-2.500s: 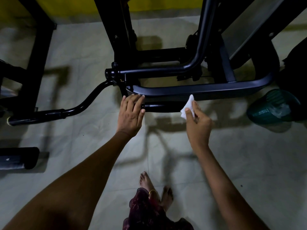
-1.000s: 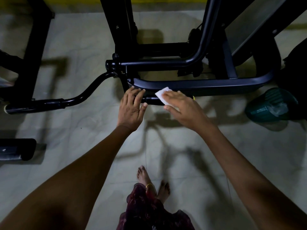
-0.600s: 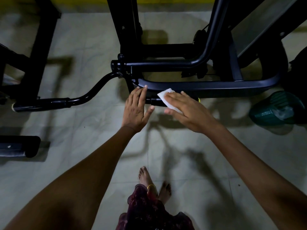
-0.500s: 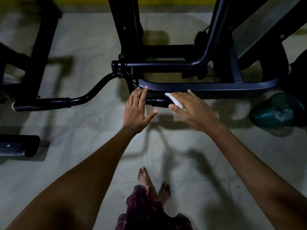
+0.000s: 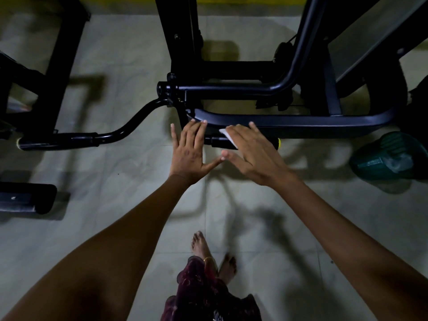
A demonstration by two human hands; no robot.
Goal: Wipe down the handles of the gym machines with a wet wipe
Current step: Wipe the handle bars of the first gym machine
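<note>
The thin white wet wipe (image 5: 228, 138) lies pressed flat over the short black cylindrical handle grip (image 5: 220, 142) of the dark steel gym machine, just below the machine's long dark curved frame tube (image 5: 301, 125). The right hand (image 5: 253, 156) covers it with fingers nearly straight and spread, palm down, so only a corner of the wipe shows. The left hand (image 5: 191, 154) is spread open too, its fingertips resting on the end of the frame tube beside the grip, holding nothing.

The wipe looks limp, light and damp, likely to bunch or slide off under a flat palm. Curling the fingers round the grip, with the wipe wrapped between, would probably hold it better. The grip itself seems rigid and fixed, possibly rubbery, ending in a yellow cap (image 5: 279, 142). A second long black handle (image 5: 58, 142) sits well apart to the left, above the pale tiled floor (image 5: 115, 181).
</note>
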